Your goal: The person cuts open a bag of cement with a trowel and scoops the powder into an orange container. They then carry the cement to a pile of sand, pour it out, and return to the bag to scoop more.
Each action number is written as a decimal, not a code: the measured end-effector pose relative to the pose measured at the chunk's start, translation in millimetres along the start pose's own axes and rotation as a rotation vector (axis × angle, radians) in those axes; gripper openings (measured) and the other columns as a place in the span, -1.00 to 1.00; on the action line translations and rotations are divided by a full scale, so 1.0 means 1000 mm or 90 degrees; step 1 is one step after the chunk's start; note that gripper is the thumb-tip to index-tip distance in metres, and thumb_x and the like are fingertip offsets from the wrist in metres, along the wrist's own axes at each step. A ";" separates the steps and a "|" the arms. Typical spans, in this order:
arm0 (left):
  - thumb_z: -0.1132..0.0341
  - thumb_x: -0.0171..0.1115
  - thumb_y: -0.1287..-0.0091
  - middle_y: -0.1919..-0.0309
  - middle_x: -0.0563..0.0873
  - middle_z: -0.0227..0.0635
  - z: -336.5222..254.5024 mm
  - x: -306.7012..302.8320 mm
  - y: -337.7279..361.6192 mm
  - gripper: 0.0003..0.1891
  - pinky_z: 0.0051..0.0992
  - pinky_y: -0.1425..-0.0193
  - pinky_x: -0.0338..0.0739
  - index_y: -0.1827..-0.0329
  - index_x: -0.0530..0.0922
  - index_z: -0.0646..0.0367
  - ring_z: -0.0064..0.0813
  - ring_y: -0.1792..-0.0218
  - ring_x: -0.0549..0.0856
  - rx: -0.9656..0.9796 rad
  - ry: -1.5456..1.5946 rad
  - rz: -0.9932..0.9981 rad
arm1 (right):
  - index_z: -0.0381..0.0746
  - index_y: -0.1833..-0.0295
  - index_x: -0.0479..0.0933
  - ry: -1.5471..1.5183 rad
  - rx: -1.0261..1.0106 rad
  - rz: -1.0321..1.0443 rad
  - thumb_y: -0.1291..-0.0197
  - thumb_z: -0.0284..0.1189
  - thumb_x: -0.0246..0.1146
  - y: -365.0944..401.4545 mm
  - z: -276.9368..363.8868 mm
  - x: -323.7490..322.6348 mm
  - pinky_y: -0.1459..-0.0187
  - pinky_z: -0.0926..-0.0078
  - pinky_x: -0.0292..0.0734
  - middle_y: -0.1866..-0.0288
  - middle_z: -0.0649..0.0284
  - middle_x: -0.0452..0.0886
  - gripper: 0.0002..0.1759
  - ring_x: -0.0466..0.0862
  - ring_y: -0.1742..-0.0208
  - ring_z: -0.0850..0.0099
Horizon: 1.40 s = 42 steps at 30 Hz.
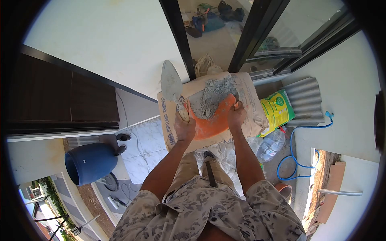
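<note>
An orange basin (215, 127) rests on a paper cement bag (250, 96), tilted up against it, with grey powder and lumps (217, 94) at its far side. My left hand (185, 127) is closed round the wooden handle of a trowel (171, 80) and also lies at the basin's left rim. The trowel's blade points away from me, grey with cement. My right hand (237, 115) grips the basin's right rim, its fingers closed. Where the basin's underside meets the bag is hidden.
Right of the bag lie a yellow-green sack (277, 109), corrugated sheet (303, 100), a plastic bottle (271, 145) and a blue hose (295, 158). A blue barrel (91, 162) lies on its side at the left. Dark-framed glass doors (241, 44) stand beyond the bag.
</note>
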<state>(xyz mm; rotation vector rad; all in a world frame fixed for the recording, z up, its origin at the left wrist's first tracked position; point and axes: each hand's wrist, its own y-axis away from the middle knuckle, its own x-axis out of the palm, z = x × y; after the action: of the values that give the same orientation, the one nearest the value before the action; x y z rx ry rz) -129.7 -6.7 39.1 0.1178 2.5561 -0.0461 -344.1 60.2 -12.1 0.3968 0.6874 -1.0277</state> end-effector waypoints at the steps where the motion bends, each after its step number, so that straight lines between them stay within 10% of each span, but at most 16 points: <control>1: 0.41 0.32 -0.16 0.23 0.72 -0.03 0.001 0.002 -0.001 -0.61 -0.18 0.06 0.63 -0.06 0.52 0.29 -0.05 0.20 0.76 0.004 0.000 -0.001 | -0.26 0.05 0.58 0.003 -0.016 -0.010 -0.23 -0.46 0.32 -0.001 0.005 0.000 0.09 -0.11 0.67 0.23 -0.12 0.76 -0.80 0.77 0.14 -0.17; 4: 0.36 0.32 -0.15 0.09 0.73 0.14 -0.002 0.004 -0.003 -0.49 0.06 -0.10 0.58 -0.19 0.48 0.29 0.25 0.02 0.73 -0.035 0.014 0.026 | -0.26 0.06 0.58 0.048 -0.030 0.064 -0.23 -0.45 0.33 -0.009 0.020 0.000 0.09 -0.11 0.67 0.21 -0.11 0.77 -0.80 0.78 0.12 -0.16; 13: 0.34 0.43 -0.14 0.21 0.71 0.05 0.005 -0.010 -0.003 -0.65 -0.04 0.03 0.60 0.06 0.54 0.27 0.11 0.17 0.72 -0.040 -0.035 0.017 | -0.26 -0.15 0.58 -0.010 -0.070 0.034 -0.27 -0.39 0.33 -0.009 0.022 -0.033 0.04 -0.13 0.64 0.13 -0.13 0.74 -0.64 0.75 0.10 -0.21; 16: 0.29 0.43 -0.19 0.03 0.71 0.16 0.005 -0.026 0.009 -0.55 0.02 -0.11 0.59 -0.09 0.54 0.29 0.23 0.01 0.72 -0.033 -0.076 0.028 | -0.30 -0.19 0.55 -0.008 -0.373 -0.180 -0.30 -0.36 0.35 0.024 0.054 -0.068 -0.07 -0.05 0.61 0.05 -0.10 0.72 -0.60 0.72 -0.01 -0.14; 22: 0.37 0.44 -0.21 0.03 0.69 0.07 -0.029 -0.061 0.076 -0.59 -0.03 -0.05 0.61 -0.09 0.55 0.28 0.15 -0.01 0.72 0.137 -0.036 0.064 | -0.44 -0.25 0.53 -0.455 -0.048 0.540 -0.49 -0.15 0.29 0.133 0.070 -0.039 -0.19 0.23 0.56 -0.06 -0.07 0.69 -0.46 0.69 -0.12 0.13; 26: 0.38 0.46 -0.20 0.07 0.66 -0.02 -0.026 -0.051 0.096 -0.48 -0.14 0.01 0.64 -0.22 0.53 0.30 0.00 0.06 0.72 0.131 0.094 0.176 | -0.41 -0.21 0.55 -0.556 0.058 0.527 -0.49 -0.14 0.27 0.142 0.093 -0.062 -0.13 0.31 0.58 -0.01 0.04 0.68 -0.49 0.66 -0.04 0.33; 31: 0.36 0.48 -0.20 -0.05 0.63 -0.14 -0.048 -0.061 0.087 -0.46 -0.22 0.09 0.62 -0.25 0.54 0.26 -0.23 0.14 0.69 0.156 0.156 0.205 | -0.38 -0.26 0.49 -0.173 0.002 0.438 -0.35 -0.13 0.35 0.049 0.074 -0.078 -0.05 0.18 0.64 0.10 -0.08 0.74 -0.41 0.78 0.04 0.08; 33: 0.35 0.49 -0.21 -0.07 0.64 -0.17 -0.035 -0.068 0.074 -0.48 -0.27 0.10 0.62 -0.24 0.56 0.24 -0.31 0.17 0.69 0.147 0.088 0.147 | -0.35 -0.21 0.51 0.149 -0.246 0.224 -0.35 -0.14 0.32 -0.004 0.065 -0.074 -0.05 0.06 0.68 0.14 -0.14 0.76 -0.46 0.79 0.04 -0.07; 42: 0.20 0.53 -0.23 -0.04 0.71 -0.17 0.018 -0.063 0.045 -0.51 -0.34 0.04 0.65 -0.16 0.61 0.24 -0.35 0.15 0.74 -0.066 -0.014 0.095 | -0.20 -0.05 0.62 0.539 -0.476 0.231 -0.29 -0.29 0.31 -0.065 0.070 -0.063 -0.04 0.07 0.72 0.01 0.05 0.71 -0.70 0.79 -0.05 0.07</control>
<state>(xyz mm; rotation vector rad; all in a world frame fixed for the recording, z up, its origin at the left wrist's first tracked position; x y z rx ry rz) -63.8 32.3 58.7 0.2653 2.5150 0.1418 -398.9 28.2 83.4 0.2663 1.6172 -0.1660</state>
